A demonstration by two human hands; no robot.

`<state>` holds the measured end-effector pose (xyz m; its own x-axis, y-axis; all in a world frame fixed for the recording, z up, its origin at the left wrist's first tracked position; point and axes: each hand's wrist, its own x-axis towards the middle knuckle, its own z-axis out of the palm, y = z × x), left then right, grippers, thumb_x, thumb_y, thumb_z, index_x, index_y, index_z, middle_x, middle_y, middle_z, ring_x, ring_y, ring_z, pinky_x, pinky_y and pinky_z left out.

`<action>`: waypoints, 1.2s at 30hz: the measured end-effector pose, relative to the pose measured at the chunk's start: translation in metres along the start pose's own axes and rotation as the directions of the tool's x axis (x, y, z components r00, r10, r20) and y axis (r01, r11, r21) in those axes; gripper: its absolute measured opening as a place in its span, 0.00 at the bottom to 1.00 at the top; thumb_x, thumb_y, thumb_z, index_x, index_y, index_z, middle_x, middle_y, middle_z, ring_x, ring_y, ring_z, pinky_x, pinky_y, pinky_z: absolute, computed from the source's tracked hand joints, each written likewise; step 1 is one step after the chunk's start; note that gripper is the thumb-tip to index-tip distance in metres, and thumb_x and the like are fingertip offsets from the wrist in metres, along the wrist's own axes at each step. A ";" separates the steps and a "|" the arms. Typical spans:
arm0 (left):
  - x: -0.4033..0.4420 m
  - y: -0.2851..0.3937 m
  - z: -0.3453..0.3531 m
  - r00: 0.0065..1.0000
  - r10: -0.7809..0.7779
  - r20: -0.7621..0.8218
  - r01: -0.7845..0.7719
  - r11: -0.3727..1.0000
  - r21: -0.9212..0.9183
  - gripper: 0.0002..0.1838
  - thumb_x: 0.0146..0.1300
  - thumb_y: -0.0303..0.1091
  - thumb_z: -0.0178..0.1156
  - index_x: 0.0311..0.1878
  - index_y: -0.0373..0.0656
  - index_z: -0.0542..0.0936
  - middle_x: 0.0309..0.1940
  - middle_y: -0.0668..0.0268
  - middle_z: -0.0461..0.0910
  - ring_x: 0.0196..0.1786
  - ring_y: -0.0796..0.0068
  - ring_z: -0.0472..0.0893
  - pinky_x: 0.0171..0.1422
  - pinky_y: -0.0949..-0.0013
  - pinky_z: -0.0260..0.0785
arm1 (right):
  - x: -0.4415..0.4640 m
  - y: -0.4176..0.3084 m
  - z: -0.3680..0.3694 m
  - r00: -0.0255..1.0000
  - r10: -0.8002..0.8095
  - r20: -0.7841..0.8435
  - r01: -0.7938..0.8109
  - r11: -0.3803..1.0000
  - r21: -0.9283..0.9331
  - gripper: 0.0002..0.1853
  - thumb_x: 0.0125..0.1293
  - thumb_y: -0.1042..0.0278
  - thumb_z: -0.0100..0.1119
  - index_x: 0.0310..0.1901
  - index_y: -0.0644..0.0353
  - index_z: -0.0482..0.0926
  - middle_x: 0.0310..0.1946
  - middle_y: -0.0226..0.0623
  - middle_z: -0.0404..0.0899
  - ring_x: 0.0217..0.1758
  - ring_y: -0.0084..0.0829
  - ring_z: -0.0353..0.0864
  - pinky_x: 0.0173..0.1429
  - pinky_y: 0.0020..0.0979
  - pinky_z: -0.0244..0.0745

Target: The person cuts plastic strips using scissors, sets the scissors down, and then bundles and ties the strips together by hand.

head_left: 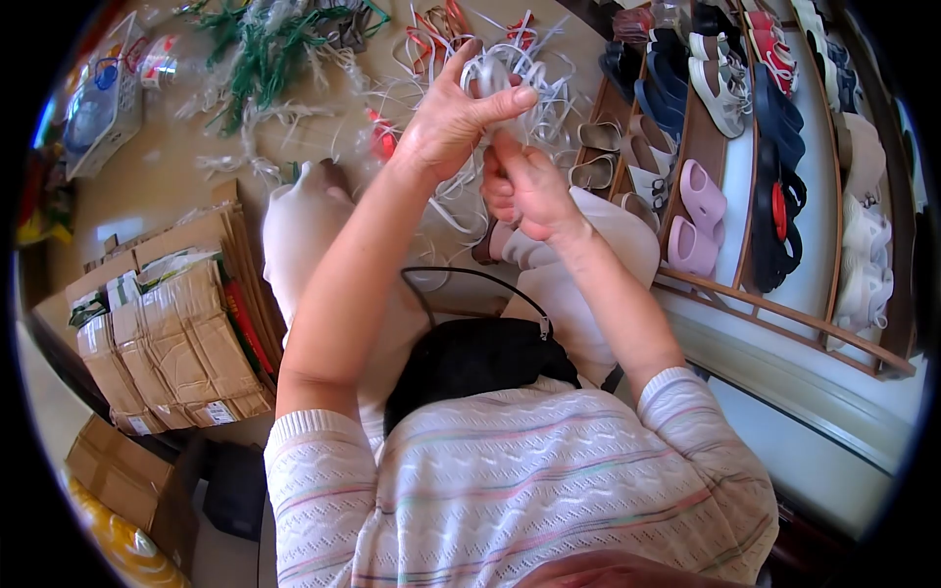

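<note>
Apparently, the work is only partly done, judging by how the strips lie. White strips (534,83) are gathered in loose loops at the left hand (463,108), above the floor (167,176), and some trailing lengths are left hanging below. The left hand is held spread, its thumb and one finger well apart; its other fingers are partly hidden by the loops. The right hand (529,189) is held just below, fingers curled inward and seemingly clamped on part of the same strips, though the exact grip is obscured. No finished, tied bundle of white can be made out. Beyond the hands, red strips (446,31) are left loose on the floor, and green strands (260,73) are heaped in a tangle farther left, with pale scraps scattered between, all apparently unsorted.
</note>
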<state>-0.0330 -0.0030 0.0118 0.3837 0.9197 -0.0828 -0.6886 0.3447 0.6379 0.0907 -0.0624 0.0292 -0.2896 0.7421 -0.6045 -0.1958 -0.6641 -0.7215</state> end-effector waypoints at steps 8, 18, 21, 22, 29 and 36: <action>-0.005 0.008 0.006 0.995 -0.071 -0.063 0.078 0.989 0.123 0.10 0.52 0.31 0.64 0.35 0.41 0.74 0.16 0.73 0.68 0.17 0.82 0.66 0.21 0.77 0.59 | 0.008 0.010 0.005 0.999 0.020 0.032 -0.010 0.958 -0.285 0.21 0.66 0.46 0.43 0.23 0.54 0.63 0.13 0.24 0.58 0.13 0.16 0.53 0.17 0.20 0.48; 0.004 0.020 0.002 0.983 -0.024 -0.180 0.010 0.997 -0.083 0.19 0.57 0.42 0.60 0.18 0.50 0.62 0.11 0.79 0.51 0.13 0.85 0.49 0.17 0.76 0.40 | 0.016 -0.019 -0.013 0.869 -0.381 0.317 0.490 0.570 -0.659 0.22 0.60 0.61 0.57 0.50 0.69 0.69 0.39 0.37 0.76 0.50 0.24 0.71 0.56 0.27 0.64; 0.005 0.023 0.005 0.987 -0.049 -0.151 0.032 0.993 -0.111 0.20 0.60 0.45 0.57 0.18 0.50 0.61 0.11 0.79 0.49 0.13 0.85 0.46 0.16 0.76 0.39 | 0.014 -0.014 -0.007 0.908 -0.159 0.388 0.252 0.946 -0.202 0.24 0.60 0.55 0.56 0.48 0.68 0.70 0.39 0.40 0.76 0.44 0.33 0.76 0.52 0.31 0.70; 0.005 0.025 0.004 0.987 -0.054 -0.153 0.036 0.992 -0.118 0.21 0.60 0.45 0.57 0.17 0.51 0.60 0.11 0.79 0.48 0.13 0.85 0.45 0.16 0.76 0.38 | 0.017 -0.008 -0.010 0.900 -0.062 0.432 0.073 0.997 -0.011 0.24 0.60 0.53 0.56 0.48 0.67 0.70 0.39 0.41 0.76 0.42 0.35 0.78 0.49 0.32 0.72; 0.001 0.039 -0.001 0.999 0.046 -0.006 -0.047 0.989 -0.141 0.20 0.64 0.46 0.51 0.19 0.52 0.59 0.10 0.77 0.51 0.10 0.85 0.48 0.15 0.77 0.40 | 0.008 -0.027 0.009 0.954 0.145 0.262 -0.114 0.985 -0.130 0.18 0.66 0.52 0.46 0.38 0.63 0.71 0.17 0.25 0.62 0.14 0.15 0.57 0.16 0.17 0.50; 0.003 0.043 -0.003 0.990 0.131 -0.055 -0.139 0.973 -0.182 0.15 0.63 0.48 0.51 0.25 0.50 0.67 0.14 0.73 0.61 0.17 0.81 0.61 0.22 0.75 0.55 | 0.013 -0.037 0.018 0.984 -0.002 0.177 0.068 0.927 -0.370 0.15 0.67 0.55 0.45 0.29 0.57 0.69 0.14 0.20 0.56 0.12 0.12 0.50 0.14 0.16 0.42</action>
<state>-0.0630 0.0153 0.0371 0.2558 0.9659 -0.0403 -0.8357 0.2419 0.4931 0.0778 -0.0293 0.0540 -0.4502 0.7158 -0.5338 0.1453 -0.5311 -0.8347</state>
